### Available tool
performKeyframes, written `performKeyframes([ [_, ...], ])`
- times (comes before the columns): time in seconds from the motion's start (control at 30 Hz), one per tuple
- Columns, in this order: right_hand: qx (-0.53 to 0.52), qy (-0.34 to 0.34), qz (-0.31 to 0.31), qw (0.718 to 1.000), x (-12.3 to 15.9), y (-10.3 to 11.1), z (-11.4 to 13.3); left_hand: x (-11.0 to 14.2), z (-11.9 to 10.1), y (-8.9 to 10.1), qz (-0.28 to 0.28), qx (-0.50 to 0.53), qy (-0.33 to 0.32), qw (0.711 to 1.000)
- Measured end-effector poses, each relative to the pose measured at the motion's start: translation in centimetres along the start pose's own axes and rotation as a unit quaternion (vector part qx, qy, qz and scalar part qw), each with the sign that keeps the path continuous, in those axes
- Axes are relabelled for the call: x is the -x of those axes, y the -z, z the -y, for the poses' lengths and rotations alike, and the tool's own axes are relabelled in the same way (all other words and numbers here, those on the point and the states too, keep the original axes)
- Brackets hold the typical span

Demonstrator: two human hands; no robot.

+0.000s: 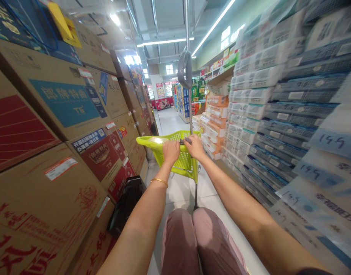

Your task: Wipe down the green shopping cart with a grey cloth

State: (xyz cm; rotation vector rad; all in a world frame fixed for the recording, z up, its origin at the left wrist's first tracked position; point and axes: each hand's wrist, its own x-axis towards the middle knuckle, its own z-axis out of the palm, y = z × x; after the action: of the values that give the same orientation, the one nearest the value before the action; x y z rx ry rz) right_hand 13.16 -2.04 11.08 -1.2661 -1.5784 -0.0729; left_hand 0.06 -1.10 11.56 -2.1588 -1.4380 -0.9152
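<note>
Ahead of me stands a lime-green shopping cart (187, 166) with a perforated plastic basket and a dark handle (185, 141). My left hand (171, 151) is closed over the left part of that handle, a gold bangle (159, 182) on its wrist. Just to its right, my right hand (194, 146) grips the handle too. A tall metal pole (189, 105) with a grey loop-shaped piece (184, 70) rises at the cart's right side. The inside of the basket is mostly hidden by its near wall and my hands.
Stacked cardboard cartons (63, 103) line the left side. A black bag (126, 208) sits at their foot. Packaged goods (250, 99) and flat grey-blue packs (292, 126) are piled high on the right. A tiled aisle (171, 118) runs ahead toward more shelves (182, 99).
</note>
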Motion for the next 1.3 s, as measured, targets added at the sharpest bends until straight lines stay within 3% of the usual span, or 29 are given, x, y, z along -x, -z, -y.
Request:
performKeyframes([
  [0.2,0.037,0.053,-0.015,0.998,1.0,-0.5,2.0,0.2,1.0,-0.2,-0.005,0.005,-0.017,1.000],
  [0.33,0.008,0.048,0.008,0.999,0.0,-0.5,0.7,0.2,1.3,-0.3,-0.016,0.031,-0.007,0.999],
  [0.6,-0.072,-0.026,0.048,0.996,-1.2,0.4,-1.8,0.1,0.7,-0.2,-0.026,0.046,0.010,0.999],
  [0.73,-0.009,-0.051,0.029,0.998,-0.8,0.1,-0.5,0.1,0.4,0.0,-0.025,0.023,0.018,0.999],
  [0.9,0.069,0.009,0.020,0.997,0.7,-0.3,2.1,0.3,0.6,0.3,-0.004,0.008,0.016,1.000],
  [1.03,0.098,0.026,-0.002,0.995,1.4,-0.5,2.8,0.3,0.8,0.4,0.002,0.008,0.011,1.000],
  [1.3,0.044,-0.014,0.017,0.999,-0.1,-0.3,0.2,0.2,0.6,0.3,-0.004,0.027,0.013,1.000],
])
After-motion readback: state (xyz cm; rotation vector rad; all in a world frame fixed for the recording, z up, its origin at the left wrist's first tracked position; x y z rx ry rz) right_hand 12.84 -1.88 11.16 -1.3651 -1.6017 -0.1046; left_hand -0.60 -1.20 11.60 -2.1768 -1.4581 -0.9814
